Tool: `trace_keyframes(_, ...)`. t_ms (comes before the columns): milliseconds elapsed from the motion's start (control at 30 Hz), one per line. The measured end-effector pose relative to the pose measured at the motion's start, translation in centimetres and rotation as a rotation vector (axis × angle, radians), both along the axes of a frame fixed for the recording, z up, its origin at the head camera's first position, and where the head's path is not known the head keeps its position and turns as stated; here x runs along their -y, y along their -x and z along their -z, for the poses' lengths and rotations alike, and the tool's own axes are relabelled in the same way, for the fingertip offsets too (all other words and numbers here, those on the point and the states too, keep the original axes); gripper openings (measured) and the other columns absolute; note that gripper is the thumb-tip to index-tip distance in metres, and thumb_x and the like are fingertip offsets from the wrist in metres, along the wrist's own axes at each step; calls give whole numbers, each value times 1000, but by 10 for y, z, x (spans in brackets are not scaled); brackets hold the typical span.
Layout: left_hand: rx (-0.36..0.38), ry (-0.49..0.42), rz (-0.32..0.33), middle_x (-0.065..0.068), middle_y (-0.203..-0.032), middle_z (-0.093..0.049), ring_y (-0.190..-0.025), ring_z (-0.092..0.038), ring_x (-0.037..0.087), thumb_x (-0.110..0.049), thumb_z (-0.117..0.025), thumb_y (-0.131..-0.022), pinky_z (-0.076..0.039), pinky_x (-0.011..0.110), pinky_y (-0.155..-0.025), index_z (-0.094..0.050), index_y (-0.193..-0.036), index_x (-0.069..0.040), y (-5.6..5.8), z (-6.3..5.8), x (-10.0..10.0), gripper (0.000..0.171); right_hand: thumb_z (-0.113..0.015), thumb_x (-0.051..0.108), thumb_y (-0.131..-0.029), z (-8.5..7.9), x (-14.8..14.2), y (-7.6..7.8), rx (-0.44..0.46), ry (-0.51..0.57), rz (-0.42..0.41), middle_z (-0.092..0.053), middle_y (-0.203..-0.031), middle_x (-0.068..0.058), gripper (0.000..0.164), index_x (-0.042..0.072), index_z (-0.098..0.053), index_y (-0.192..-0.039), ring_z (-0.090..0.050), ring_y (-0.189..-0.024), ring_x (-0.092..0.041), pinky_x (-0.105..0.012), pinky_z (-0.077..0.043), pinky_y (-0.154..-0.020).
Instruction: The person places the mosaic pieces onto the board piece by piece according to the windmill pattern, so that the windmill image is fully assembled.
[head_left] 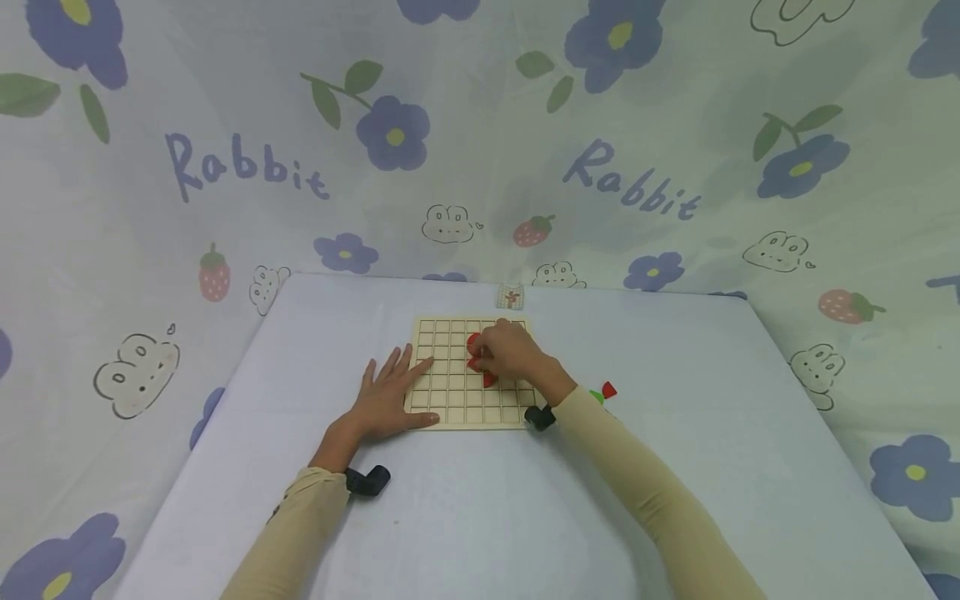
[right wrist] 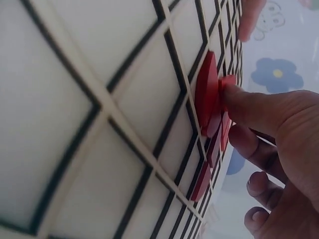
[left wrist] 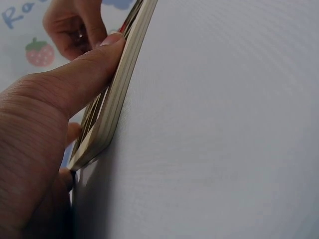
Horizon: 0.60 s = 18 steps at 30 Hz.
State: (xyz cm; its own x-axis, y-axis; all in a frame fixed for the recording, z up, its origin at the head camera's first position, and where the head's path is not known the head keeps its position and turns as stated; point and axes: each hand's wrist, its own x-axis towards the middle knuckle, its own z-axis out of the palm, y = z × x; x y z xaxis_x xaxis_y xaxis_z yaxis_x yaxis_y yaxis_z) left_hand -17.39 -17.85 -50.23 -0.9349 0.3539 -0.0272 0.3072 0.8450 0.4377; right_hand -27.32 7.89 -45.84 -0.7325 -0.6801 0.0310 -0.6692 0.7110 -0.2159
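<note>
A: State of the left hand (head_left: 382, 406)?
B: Wide. Fingers spread over the left side of the grid board (head_left: 458, 400); thumb rests along its near edge. It grips nothing.

A: And the right hand (head_left: 513, 350)?
B: Narrow. Fingers curled, thumb tip against a red piece (right wrist: 228, 80), which it appears to pinch; the opposing fingertip is hidden behind the thumb. The hand is low over the board, to the right of the left hand's fingers.

A: Contents of the board?
B: Square cells divided by raised strips. Several other red pieces (right wrist: 207, 94) lie on it, grouped just under and beside the right thumb. Cannot tell whether each sits fully within a cell. Cells nearest the left thumb show bare wood.

A: Anything off the board?
B: A red block (head_left: 609, 390) and a green block (head_left: 597, 397) lie to the right of the right wrist, the green one partly hidden by the sleeve (head_left: 637, 479). A small patterned card (head_left: 510, 297) lies beyond the right hand, near the board's far edge. All rest on the white-covered table (head_left: 465, 517).
</note>
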Motion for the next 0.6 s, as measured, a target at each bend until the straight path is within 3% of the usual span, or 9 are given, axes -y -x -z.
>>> trace_keyframes(233,6,7,-1,13,-164,-1,-149,5,31,-76,-63,-76,10,60,-112,-23,-158,-27,0,-3,0,104,-77,34,-87,1,-5,2,48,58,23,-60,-76,13,13,22,-72,-85,-51,-78,-11,-31,-42,-79)
trace_keyframes(467,-1,-1,6,16,-163,-5,-149,2,34,-75,-65,-75,8,62,-111,-25,-158,-24,-1,-7,0,105,-74,33,-89,2,-5,1,-18,55,-77,-61,-82,10,21,24,-77,-108,-49,-75,-11,-32,-41,-74)
trace_keyframes(600,-1,-5,12,16,-163,-5,-149,2,35,-75,-65,-76,8,62,-111,-25,-158,-24,-1,-7,-1,104,-74,34,-89,1,-3,1,-46,30,-122,-64,-83,11,19,26,-79,-106,-48,-72,-10,-29,-40,-71)
